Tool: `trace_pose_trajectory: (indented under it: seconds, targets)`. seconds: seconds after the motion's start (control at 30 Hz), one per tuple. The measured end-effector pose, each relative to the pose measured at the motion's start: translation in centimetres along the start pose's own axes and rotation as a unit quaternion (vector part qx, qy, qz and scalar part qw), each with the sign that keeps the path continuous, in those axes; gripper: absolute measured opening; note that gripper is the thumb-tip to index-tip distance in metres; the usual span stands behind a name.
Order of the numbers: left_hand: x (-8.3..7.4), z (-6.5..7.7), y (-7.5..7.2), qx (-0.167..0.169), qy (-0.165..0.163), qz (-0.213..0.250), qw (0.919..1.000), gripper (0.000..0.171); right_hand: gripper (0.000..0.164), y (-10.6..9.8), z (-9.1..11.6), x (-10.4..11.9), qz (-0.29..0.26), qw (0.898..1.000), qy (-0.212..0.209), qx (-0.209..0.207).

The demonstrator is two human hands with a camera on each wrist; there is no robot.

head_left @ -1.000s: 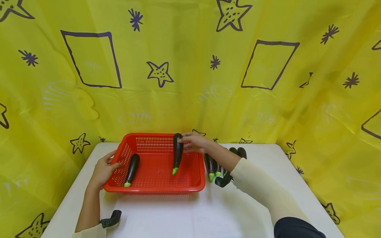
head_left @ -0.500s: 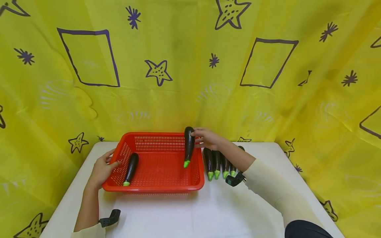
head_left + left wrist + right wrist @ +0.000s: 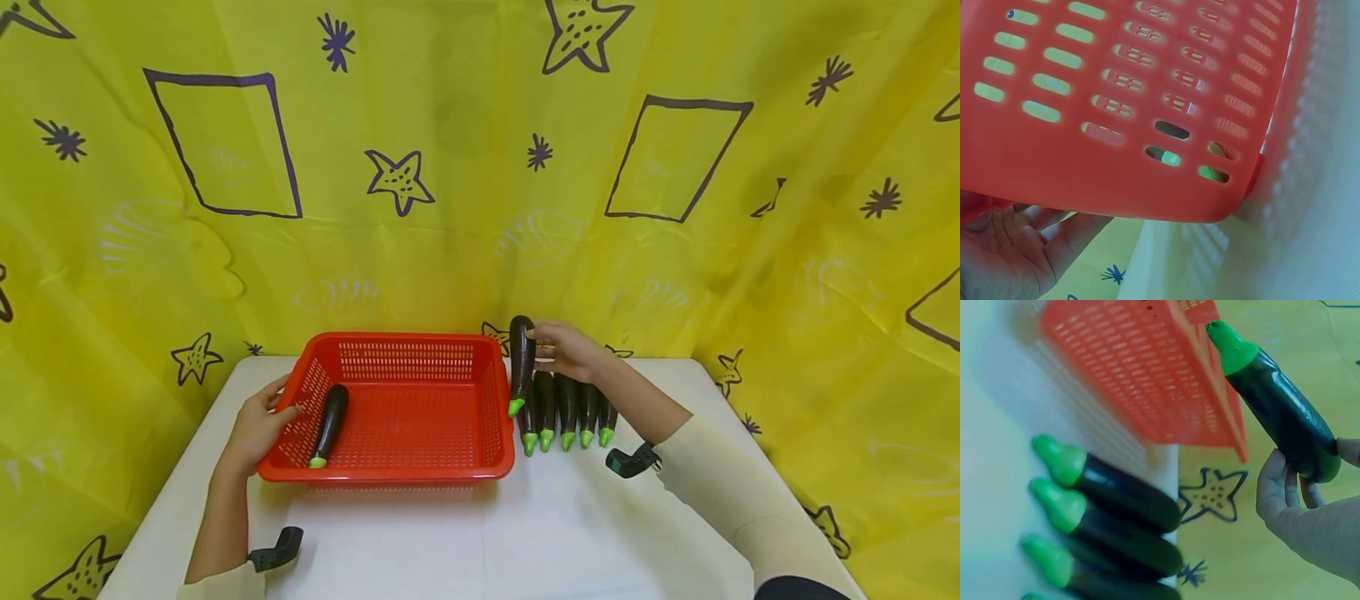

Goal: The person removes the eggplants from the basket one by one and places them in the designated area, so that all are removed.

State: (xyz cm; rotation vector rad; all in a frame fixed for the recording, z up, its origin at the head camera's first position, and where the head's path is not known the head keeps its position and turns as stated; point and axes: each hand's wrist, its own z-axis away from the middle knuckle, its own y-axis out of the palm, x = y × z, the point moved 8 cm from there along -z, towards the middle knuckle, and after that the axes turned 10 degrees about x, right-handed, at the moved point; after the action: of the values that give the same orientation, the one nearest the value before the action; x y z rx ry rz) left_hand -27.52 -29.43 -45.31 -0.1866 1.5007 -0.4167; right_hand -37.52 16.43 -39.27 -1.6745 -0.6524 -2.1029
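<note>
A dark eggplant with a green stem end is pinched near its thick end by my right hand. It hangs stem-down just past the right rim of the red basket, above a row of eggplants on the table. In the right wrist view the thumb and fingers hold the eggplant from both sides. My left hand grips the basket's left rim, thumb over the inside; the left wrist view has this hand below the basket wall. One eggplant lies inside the basket at its left.
Several eggplants lie side by side right of the basket, stems toward the front of the white table. A yellow curtain with drawn stars hangs behind and around the table. A dark wrist device sits on the right forearm.
My right hand has carried the eggplant rightward, from over the basket's inside to beyond its right rim. The left hand stays on the basket, and the row of eggplants shows more fully.
</note>
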Motion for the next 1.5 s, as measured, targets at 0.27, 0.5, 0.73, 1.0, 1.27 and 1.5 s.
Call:
trace_pose_trajectory:
  seconds: [0.27, 0.5, 0.73, 1.0, 1.27, 1.5]
  targets:
    - [-0.1, 0.0, 0.1, 0.005, 0.001, 0.005, 1.0000, 0.065, 0.021, -3.1, 2.1, -1.9, -0.005, 0.999, 0.010, -0.037]
    - [-0.1, -0.1, 0.1, 0.014, 0.005, 0.007, 0.9999, 0.066, 0.021, -5.3, 3.7, -2.5, -0.004, 0.999, 0.001, -0.045]
    - [-0.1, -0.1, 0.1, 0.014, 0.001, 0.001, 0.9999, 0.065, 0.018, -7.0, 5.3, -3.0, -0.014, 0.998, 0.000, -0.054]
    - [0.0, -0.1, 0.3, 0.016, -0.001, 0.007, 0.9999, 0.065, 0.022, -9.0, 7.2, -3.8, -0.038, 0.996, 0.001, -0.079]
    - [0.0, 0.1, 0.3, 0.021, 0.000, 0.008, 0.9998, 0.065, 0.018, -10.9, 8.6, -4.6, -0.048, 0.995, -0.003, -0.088]
    - [0.0, 0.1, 0.4, 0.021, 0.000, 0.011, 0.9997, 0.065, 0.021, -12.5, 9.8, -5.3, -0.038, 0.993, 0.003, -0.108]
